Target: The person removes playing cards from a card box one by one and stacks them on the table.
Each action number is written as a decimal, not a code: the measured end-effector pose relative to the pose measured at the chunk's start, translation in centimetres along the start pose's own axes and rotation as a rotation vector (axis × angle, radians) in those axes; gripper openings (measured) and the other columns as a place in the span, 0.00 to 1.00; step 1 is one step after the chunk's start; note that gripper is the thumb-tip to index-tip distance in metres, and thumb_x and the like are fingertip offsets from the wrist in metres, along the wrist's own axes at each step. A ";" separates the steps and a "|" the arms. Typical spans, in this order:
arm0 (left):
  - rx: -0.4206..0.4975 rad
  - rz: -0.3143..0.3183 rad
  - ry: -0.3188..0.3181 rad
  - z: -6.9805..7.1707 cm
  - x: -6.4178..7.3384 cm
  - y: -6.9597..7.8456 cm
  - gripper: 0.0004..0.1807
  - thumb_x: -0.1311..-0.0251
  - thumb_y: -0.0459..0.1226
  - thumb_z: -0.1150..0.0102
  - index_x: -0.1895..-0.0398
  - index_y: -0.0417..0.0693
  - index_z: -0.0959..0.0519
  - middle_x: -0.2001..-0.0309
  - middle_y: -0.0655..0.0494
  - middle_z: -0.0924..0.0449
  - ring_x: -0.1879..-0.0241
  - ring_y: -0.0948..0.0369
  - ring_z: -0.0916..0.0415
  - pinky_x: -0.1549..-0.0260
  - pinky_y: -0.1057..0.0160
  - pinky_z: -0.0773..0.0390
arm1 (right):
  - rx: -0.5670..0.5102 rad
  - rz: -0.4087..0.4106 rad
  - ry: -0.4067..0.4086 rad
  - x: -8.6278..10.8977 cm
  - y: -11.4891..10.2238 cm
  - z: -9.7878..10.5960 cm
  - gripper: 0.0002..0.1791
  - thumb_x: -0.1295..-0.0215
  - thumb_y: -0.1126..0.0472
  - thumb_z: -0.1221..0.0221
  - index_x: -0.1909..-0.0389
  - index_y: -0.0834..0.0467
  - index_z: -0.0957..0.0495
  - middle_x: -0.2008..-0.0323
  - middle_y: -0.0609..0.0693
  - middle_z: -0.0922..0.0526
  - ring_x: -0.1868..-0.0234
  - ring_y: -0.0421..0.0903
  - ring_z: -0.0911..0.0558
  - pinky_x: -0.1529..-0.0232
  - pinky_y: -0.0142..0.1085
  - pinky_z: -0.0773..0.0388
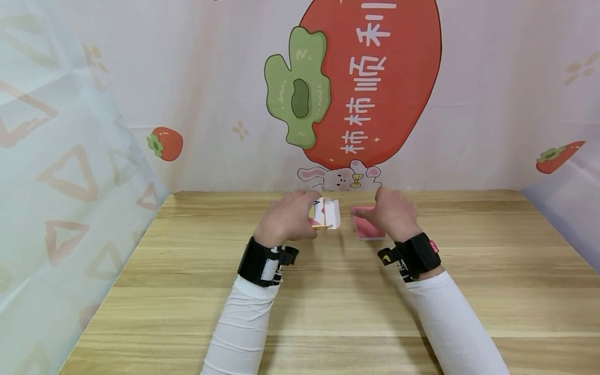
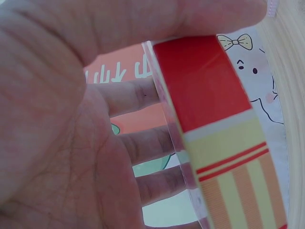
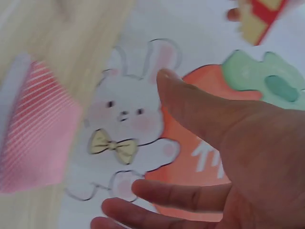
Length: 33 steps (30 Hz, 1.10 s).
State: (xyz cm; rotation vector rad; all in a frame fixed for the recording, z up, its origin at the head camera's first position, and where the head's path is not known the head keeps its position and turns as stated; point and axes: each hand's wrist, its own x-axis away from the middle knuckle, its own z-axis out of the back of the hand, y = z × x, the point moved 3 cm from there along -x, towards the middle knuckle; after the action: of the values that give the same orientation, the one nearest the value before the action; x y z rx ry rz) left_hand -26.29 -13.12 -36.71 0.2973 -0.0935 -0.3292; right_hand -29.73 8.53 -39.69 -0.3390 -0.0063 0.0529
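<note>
My left hand [image 1: 288,217] grips a playing card box [image 1: 331,214] by its sides, its white flap open toward the right. In the left wrist view the thumb lies along one edge of the box [image 2: 209,86], and the fingers reach its far side. A red-patterned deck of playing cards [image 1: 369,230] lies on the table, squared into a stack. Over that deck hovers my right hand [image 1: 398,212], thumb and fingers spread with nothing between them. The right wrist view has the deck [image 3: 40,138] at the left, apart from the fingertips.
The wooden table [image 1: 328,312] ends at the back against a hanging cloth [image 1: 211,94] printed with a large red persimmon and a rabbit. More printed cloth [image 1: 70,172] hangs along the left side. Both wrists wear black camera straps.
</note>
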 end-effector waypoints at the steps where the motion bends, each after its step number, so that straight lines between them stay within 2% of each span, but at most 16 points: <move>1: -0.001 -0.001 0.001 0.0 0.0 0.0 0.38 0.54 0.38 0.25 0.35 0.50 0.26 0.52 0.53 0.23 0.54 0.54 0.28 0.61 0.54 0.25 | -0.021 0.016 0.015 0.1 -0.2 0.3 0.35 0.45 0.35 0.30 0.64 0.66 0.24 0.79 0.54 0.27 0.76 0.50 0.27 0.80 0.39 0.35; 4: -0.005 -0.006 0.002 0.0 0.0 0.0 0.38 0.53 0.38 0.25 0.35 0.51 0.26 0.53 0.54 0.23 0.55 0.55 0.28 0.61 0.54 0.25 | -0.081 0.075 0.061 0.6 -0.9 1.0 0.33 0.44 0.39 0.29 0.57 0.65 0.21 0.70 0.56 0.19 0.68 0.54 0.22 0.74 0.43 0.27; 8: -0.006 -0.012 0.002 0.0 0.0 0.0 0.38 0.53 0.39 0.24 0.35 0.51 0.26 0.52 0.53 0.23 0.54 0.55 0.28 0.61 0.54 0.25 | -0.213 0.221 0.133 1.0 -2.3 1.6 0.23 0.41 0.47 0.28 0.56 0.63 0.17 0.63 0.56 0.16 0.61 0.53 0.20 0.64 0.45 0.24; 12: -0.008 -0.015 0.008 0.0 0.0 -0.1 0.37 0.53 0.39 0.24 0.35 0.51 0.26 0.53 0.54 0.23 0.55 0.55 0.28 0.61 0.55 0.25 | -0.391 0.433 0.164 1.7 -4.0 1.9 0.11 0.38 0.58 0.29 0.58 0.60 0.14 0.64 0.51 0.14 0.63 0.49 0.18 0.61 0.44 0.21; 14: -0.002 -0.019 0.013 0.0 0.0 -0.1 0.38 0.53 0.39 0.24 0.35 0.50 0.26 0.54 0.54 0.23 0.56 0.55 0.28 0.62 0.55 0.25 | -0.446 0.514 0.144 2.0 -4.7 1.9 0.08 0.38 0.62 0.29 0.60 0.59 0.14 0.66 0.49 0.15 0.64 0.47 0.19 0.63 0.42 0.21; 16: 0.004 -0.021 0.022 0.0 0.0 -0.1 0.38 0.53 0.39 0.24 0.35 0.50 0.27 0.54 0.54 0.23 0.57 0.56 0.28 0.63 0.56 0.25 | -0.471 0.561 0.111 2.3 -5.2 1.7 0.06 0.39 0.64 0.30 0.61 0.58 0.13 0.67 0.48 0.15 0.67 0.46 0.21 0.65 0.41 0.22; 19: 0.009 -0.023 0.034 0.1 0.0 0.0 0.41 0.53 0.38 0.24 0.32 0.51 0.28 0.54 0.54 0.23 0.57 0.56 0.28 0.64 0.56 0.25 | -0.462 0.566 0.060 2.4 -5.6 1.3 0.03 0.39 0.64 0.30 0.64 0.56 0.13 0.69 0.46 0.17 0.69 0.45 0.23 0.68 0.39 0.24; 26: 0.012 -0.032 0.061 0.3 0.1 0.2 0.43 0.53 0.38 0.24 0.29 0.51 0.30 0.49 0.52 0.23 0.53 0.54 0.28 0.60 0.55 0.25 | -0.447 0.494 0.013 2.1 -5.5 0.6 0.05 0.39 0.59 0.29 0.70 0.55 0.14 0.74 0.45 0.17 0.74 0.46 0.23 0.73 0.39 0.26; 33: 0.018 -0.066 0.105 0.3 0.1 0.4 0.42 0.54 0.37 0.23 0.32 0.52 0.28 0.48 0.51 0.24 0.50 0.52 0.30 0.56 0.56 0.26 | -0.518 0.391 -0.039 1.5 -5.0 -0.1 0.08 0.40 0.58 0.28 0.73 0.57 0.14 0.73 0.49 0.17 0.71 0.48 0.22 0.70 0.39 0.24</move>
State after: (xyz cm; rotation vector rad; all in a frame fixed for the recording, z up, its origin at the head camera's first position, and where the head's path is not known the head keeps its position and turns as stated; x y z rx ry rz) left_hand -26.16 -12.88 -36.28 0.3353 0.0162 -0.3780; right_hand -27.96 3.86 -38.10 -0.8542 0.0076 0.4511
